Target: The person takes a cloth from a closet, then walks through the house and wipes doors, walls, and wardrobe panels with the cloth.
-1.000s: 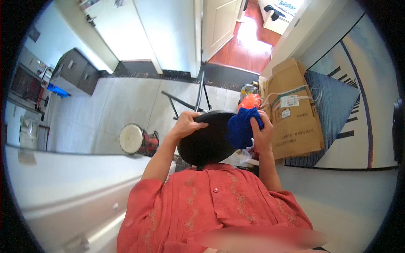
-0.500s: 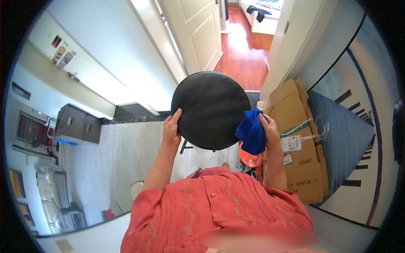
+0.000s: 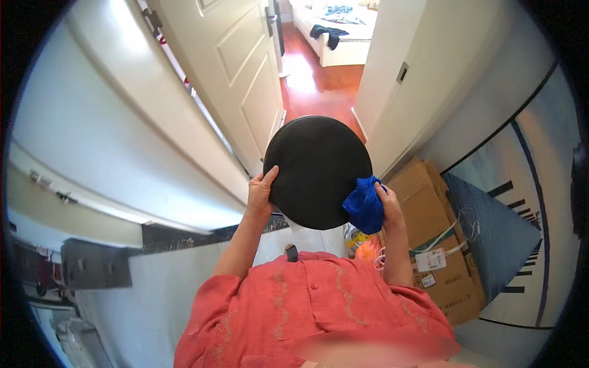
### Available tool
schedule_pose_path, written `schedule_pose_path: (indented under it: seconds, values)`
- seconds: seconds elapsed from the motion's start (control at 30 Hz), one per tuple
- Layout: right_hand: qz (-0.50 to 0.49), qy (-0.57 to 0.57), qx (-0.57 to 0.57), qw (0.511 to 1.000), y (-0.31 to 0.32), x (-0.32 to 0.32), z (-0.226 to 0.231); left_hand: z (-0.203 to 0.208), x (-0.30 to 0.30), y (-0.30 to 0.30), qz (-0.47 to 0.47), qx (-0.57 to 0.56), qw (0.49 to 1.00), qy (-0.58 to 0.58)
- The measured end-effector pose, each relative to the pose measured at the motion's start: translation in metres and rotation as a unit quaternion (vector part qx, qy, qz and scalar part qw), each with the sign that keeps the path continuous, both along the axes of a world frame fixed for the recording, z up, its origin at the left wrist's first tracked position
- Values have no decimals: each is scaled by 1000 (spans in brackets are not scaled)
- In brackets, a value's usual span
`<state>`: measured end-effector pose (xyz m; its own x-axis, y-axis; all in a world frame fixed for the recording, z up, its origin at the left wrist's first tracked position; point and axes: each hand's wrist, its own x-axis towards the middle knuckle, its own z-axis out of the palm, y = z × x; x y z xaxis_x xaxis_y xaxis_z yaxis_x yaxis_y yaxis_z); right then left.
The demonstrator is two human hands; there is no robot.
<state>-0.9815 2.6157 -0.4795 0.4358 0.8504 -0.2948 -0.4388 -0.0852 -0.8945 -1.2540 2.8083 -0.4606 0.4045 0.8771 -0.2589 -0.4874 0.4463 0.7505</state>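
Observation:
A stool with a round black padded seat [image 3: 318, 172] is held up in front of me, its top facing me. My left hand [image 3: 262, 190] is closed on the seat's left rim, thumb on top. In my right hand [image 3: 391, 205] is a bunched blue cloth [image 3: 364, 205], pressed against the seat's lower right edge. The cloth hides part of that rim. Most of what lies beneath the seat is hidden by it.
Ahead, a cream door [image 3: 236, 55] stands ajar beside a doorway with reddish wood floor [image 3: 307, 92] and a bed [image 3: 343, 55] beyond. Flattened cardboard boxes [image 3: 423, 214] lean at the right wall. An orange bag [image 3: 369, 250] lies near them. At far left stands a grey cabinet [image 3: 95, 264].
I have moved forward toward the doorway with the stool, so the door and bed appear nearer. Both hands keep their hold on the stool and cloth. The stool's legs no longer show below the seat.

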Motion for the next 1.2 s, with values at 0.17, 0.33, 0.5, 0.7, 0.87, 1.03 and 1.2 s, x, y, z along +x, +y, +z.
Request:
schedule_pose_path:
  seconds: [0.17, 0.33, 0.5, 0.7, 0.87, 1.03, 1.2]
  values:
    - [-77, -21, 56, 995, 62, 12, 16, 11, 30, 98, -57, 10, 998, -28]
    - [-132, -52, 65, 988, 127, 42, 31, 27, 83, 176, -80, 25, 996, -30]
    - [-153, -50, 110, 981, 209, 97, 40, 20, 145, 263, -84, 41, 995, -43]
    - [-152, -55, 92, 983, 327, 185, 42, 20, 234, 376, -54, 23, 998, -9]
    - [-132, -52, 117, 983, 415, 255, 52, 19, 297, 461, -54, 17, 998, -25]
    - [-146, -68, 108, 981, 507, 307, 47, 9, 359, 556, -64, 18, 997, -43]
    - [-179, -64, 103, 976, 599, 359, 36, -23, 429, 668, -109, 25, 993, -32]
